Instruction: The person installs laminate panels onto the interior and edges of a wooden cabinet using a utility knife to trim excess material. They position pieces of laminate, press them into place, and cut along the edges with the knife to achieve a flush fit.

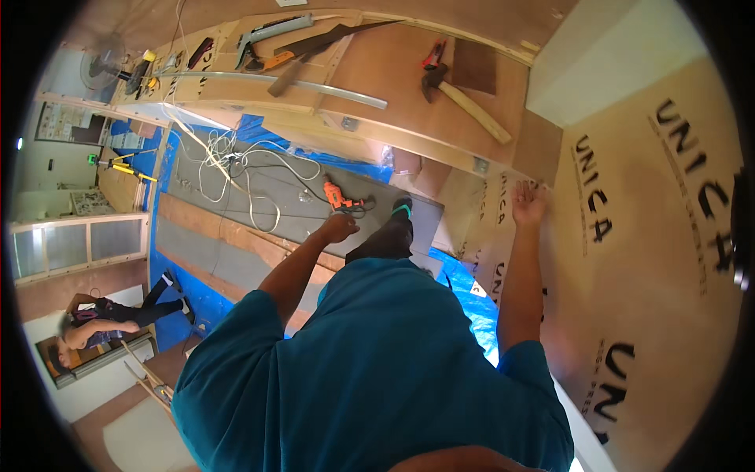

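Your right hand is flat against the big brown panel, fingers spread and pressed on its upper left corner area, gripping nothing. The panel's facing is matte, paper-like brown, with rows of bold black block lettering running down it, starting just right of your fingertips; a second row sits below your wrist.

Your left hand hangs free, fingers loosely curled, empty as far as I can see. Just beyond its knuckles an orange drill lies on the grey floor sheet, with a tangle of white cable further out to the left. Blue tarp shows on both sides of that sheet.

Above your right fingertips a plywood bench top carries a hammer with a pale wooden handle and dark head, red-handled pliers beside it, a hand saw, and a long grey metal strip. A white block sits up and right of your fingers.

Far left of your left hand, another person sits low near the wall, with frosted window panes above them.
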`<action>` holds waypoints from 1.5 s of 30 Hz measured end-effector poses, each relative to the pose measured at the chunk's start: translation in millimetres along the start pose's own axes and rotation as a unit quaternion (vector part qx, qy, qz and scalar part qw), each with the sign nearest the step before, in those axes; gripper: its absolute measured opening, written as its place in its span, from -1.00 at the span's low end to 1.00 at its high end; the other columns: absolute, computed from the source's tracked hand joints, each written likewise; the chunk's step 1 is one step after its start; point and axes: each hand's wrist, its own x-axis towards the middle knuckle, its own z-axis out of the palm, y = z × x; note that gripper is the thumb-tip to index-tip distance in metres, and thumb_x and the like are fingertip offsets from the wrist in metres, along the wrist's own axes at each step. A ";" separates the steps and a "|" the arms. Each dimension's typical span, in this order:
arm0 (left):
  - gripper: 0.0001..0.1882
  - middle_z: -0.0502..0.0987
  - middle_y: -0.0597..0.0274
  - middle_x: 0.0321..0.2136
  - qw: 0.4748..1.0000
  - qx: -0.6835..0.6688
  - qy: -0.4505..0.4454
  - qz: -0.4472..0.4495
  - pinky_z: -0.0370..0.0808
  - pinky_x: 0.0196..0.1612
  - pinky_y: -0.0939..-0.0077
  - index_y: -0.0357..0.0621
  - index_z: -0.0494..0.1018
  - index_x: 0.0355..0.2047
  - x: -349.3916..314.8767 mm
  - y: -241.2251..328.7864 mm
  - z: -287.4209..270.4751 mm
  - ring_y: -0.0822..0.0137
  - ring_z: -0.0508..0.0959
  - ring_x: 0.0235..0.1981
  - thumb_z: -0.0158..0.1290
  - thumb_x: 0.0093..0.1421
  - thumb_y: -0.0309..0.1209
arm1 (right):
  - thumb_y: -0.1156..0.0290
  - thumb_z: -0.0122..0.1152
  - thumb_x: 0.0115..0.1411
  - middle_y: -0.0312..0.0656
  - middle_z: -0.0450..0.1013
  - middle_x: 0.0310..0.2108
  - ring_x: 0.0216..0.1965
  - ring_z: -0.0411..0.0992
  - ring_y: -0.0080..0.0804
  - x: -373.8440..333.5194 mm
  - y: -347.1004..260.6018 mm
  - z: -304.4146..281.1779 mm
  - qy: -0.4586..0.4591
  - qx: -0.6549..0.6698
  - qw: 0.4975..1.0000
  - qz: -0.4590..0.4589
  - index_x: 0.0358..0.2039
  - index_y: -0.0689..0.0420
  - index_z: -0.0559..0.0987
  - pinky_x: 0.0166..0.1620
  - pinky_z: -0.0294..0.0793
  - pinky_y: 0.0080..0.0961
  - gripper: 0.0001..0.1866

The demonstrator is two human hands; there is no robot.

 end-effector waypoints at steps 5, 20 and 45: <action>-0.69 0.62 -0.04 -0.31 0.982 0.041 0.065 0.172 0.52 -0.16 0.01 -0.17 0.62 -0.33 44.0 43.2 -97.9 -0.06 0.60 -0.23 0.10 0.26 -0.16 | 0.10 0.06 0.44 -0.15 0.48 0.08 0.00 0.47 -0.21 51.8 -6.1 28.5 0.046 0.072 0.994 -0.065 0.09 0.17 0.51 0.04 0.52 -0.21 -0.58; -0.67 0.62 0.13 -0.32 0.948 -0.004 -0.085 0.306 0.55 -0.24 0.40 -0.21 0.54 -0.13 123.9 54.4 -147.3 0.29 0.61 -0.28 0.15 0.29 -0.19 | 0.01 0.18 0.34 -0.17 0.13 0.38 0.42 0.04 -0.03 -108.3 49.4 -86.4 0.021 -0.023 0.993 -0.115 0.38 -0.02 0.21 0.37 0.15 0.13 -0.30; 0.06 0.15 -0.37 0.36 0.944 0.059 -0.309 -0.096 0.25 0.37 0.19 -0.26 -0.06 0.46 131.4 49.1 150.5 -0.15 0.23 0.38 0.06 0.22 0.23 | -0.03 0.18 0.24 0.09 0.59 -0.27 -0.21 0.58 0.05 47.1 195.4 -278.2 -0.087 -0.788 0.604 0.079 -0.31 0.20 0.68 -0.17 0.55 -0.06 -0.52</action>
